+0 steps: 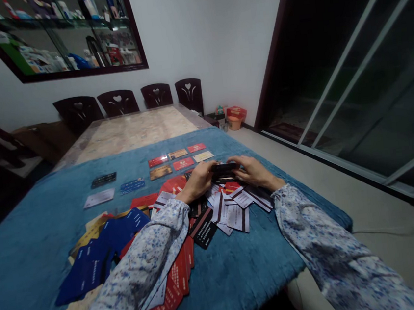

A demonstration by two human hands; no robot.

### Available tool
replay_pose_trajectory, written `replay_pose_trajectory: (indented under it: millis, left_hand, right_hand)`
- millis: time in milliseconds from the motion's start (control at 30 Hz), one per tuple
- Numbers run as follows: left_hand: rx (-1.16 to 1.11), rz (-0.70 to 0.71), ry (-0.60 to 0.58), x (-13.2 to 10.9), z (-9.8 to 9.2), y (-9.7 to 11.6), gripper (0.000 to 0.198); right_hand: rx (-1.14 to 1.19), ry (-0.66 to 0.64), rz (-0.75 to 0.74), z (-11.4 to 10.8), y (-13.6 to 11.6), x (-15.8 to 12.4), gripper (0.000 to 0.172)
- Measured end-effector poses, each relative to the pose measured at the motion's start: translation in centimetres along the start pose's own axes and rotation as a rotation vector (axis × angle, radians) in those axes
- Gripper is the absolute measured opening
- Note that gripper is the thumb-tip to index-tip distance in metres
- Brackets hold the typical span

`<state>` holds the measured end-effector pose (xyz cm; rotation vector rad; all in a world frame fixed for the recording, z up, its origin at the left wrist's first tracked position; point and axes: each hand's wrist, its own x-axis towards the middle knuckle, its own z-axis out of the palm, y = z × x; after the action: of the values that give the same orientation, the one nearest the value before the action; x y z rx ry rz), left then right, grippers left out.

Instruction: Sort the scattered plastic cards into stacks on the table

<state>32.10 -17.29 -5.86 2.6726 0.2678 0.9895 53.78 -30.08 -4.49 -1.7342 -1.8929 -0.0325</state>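
Note:
My left hand and my right hand grip a small stack of dark cards from its two ends, above the table. The fingers of both hands are closed on it. Below them lies a loose pile of white cards with dark stripes. A black striped card rests beside this pile. Under and around my left forearm spread blue cards and red cards, partly hidden by the sleeve. Farther off, several single cards lie in rows, among them a red card and a brown card.
A blue cloth covers the near part of the table; the far part shows a pale patterned top. Several dark chairs stand behind it. To the right are a tiled floor and a sliding glass door.

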Motion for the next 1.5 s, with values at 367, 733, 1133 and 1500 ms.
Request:
replay_pose_trajectory:
  millis: [367, 733, 1133, 1500]
  left_hand:
    - [0.003, -0.005, -0.104, -0.1, 0.3, -0.6, 0.061]
    - [0.002, -0.074, -0.179, -0.2, 0.1, -0.5, 0.07]
    - [-0.008, -0.148, -0.219, -0.1, -0.3, -0.1, 0.068]
    - [-0.102, -0.118, -0.156, -0.2, 0.3, -1.4, 0.065]
  right_hand:
    - [-0.025, -0.012, 0.044, 0.5, -0.3, -0.1, 0.045]
    - [-0.022, -0.066, -0.052, 1.1, 1.8, 0.1, 0.053]
    - [0.066, -0.077, -0.062, 0.9, 2.2, 0.1, 0.059]
    - [0.068, -0.06, -0.122, 0.9, 2.4, 0.2, 0.051]
